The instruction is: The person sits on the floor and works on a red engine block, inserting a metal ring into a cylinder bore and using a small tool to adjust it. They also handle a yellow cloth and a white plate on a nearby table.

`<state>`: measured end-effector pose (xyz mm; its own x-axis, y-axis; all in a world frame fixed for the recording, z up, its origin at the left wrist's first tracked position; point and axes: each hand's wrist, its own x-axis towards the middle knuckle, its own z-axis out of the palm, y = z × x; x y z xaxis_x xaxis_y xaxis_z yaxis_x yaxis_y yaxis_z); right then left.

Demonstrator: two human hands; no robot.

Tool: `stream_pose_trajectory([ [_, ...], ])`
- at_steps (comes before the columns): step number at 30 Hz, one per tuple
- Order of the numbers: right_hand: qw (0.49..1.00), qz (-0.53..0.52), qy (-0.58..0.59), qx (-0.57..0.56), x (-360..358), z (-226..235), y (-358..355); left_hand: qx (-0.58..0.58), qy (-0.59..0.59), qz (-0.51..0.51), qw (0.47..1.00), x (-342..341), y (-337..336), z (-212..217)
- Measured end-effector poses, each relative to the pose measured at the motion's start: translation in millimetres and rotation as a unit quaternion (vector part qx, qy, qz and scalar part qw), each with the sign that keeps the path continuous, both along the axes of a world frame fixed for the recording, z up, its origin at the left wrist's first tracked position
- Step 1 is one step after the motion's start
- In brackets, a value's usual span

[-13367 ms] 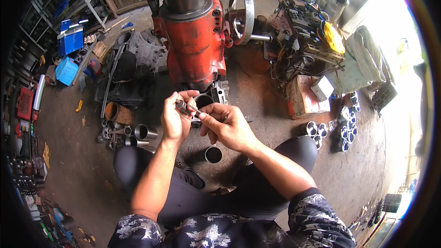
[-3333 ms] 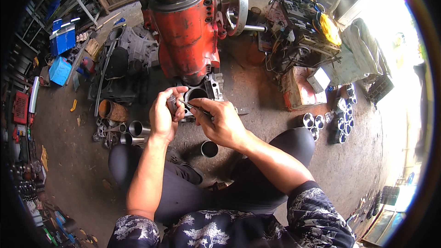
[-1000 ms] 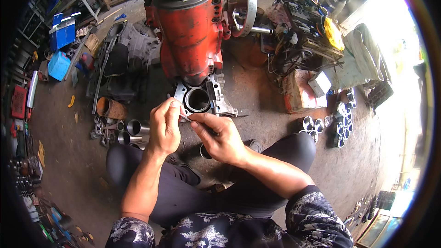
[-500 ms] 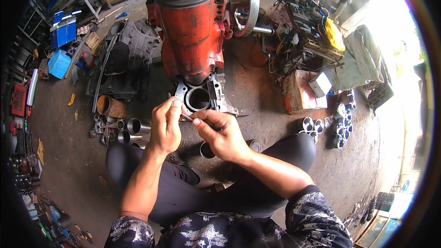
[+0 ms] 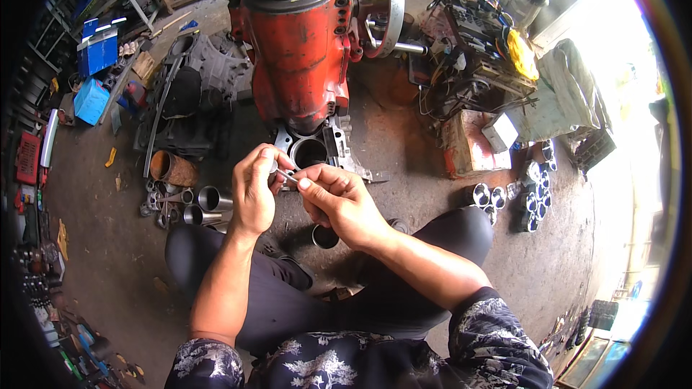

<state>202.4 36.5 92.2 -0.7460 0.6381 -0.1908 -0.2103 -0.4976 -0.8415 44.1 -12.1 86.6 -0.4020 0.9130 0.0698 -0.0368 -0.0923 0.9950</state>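
Head view: left hand point(image 5: 254, 191) and right hand point(image 5: 337, 202) pinch a small metal pin point(image 5: 286, 176) between fingertips above the lap; probably light, stiff, slippery, best gripped at both ends.

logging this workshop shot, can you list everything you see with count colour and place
small metal part: one, silvery, pinched between both hands' fingertips
red machine: one, red with dark column, top centre
handwheel: one, grey, right of the red machine
bored metal block: one, grey, on the floor under the machine
metal sleeves: a few, shiny, floor left of the hands
cylinder parts: a cluster, shiny, floor at right
cup-like ring: one, dark, floor under the right hand
blue boxes: two, upper left
yellow rag: one, on cluttered bench upper right
left hand: holding the part
right hand: holding the part
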Motion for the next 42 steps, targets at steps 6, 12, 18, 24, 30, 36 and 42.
stream_pose_trajectory([
  [6, 0.996, 0.011, -0.042, 0.081, 0.7, 2.7, 2.7, -0.014, -0.086, -0.013, 0.996, -5.8, 1.9, -6.6],
  [12, 0.98, -0.006, -0.078, 0.181, -0.2, 0.7, 2.5, -0.023, -0.252, -0.003, 0.967, -8.7, 6.1, -15.2],
  [18, 0.969, -0.017, -0.112, 0.219, 1.5, 2.0, 4.6, -0.029, -0.285, -0.011, 0.958, -9.7, 6.4, -13.4],
  [24, 0.957, -0.027, -0.134, 0.255, 2.0, -1.0, 5.8, -0.035, -0.281, -0.011, 0.959, -9.5, 6.4, -13.1],
  [30, 0.924, -0.036, -0.167, 0.342, 2.3, -3.7, 7.4, -0.036, -0.283, -0.021, 0.958, -8.5, 7.5, -15.0],
  [36, 0.888, -0.051, -0.179, 0.42, 2.4, -3.6, 7.0, -0.052, -0.302, -0.022, 0.952, -7.1, 9.0, -17.1],
  [42, 0.871, -0.074, -0.174, 0.453, 0.4, -2.6, 6.1, -0.046, -0.32, -0.04, 0.945, -5.4, 9.7, -18.2],
])
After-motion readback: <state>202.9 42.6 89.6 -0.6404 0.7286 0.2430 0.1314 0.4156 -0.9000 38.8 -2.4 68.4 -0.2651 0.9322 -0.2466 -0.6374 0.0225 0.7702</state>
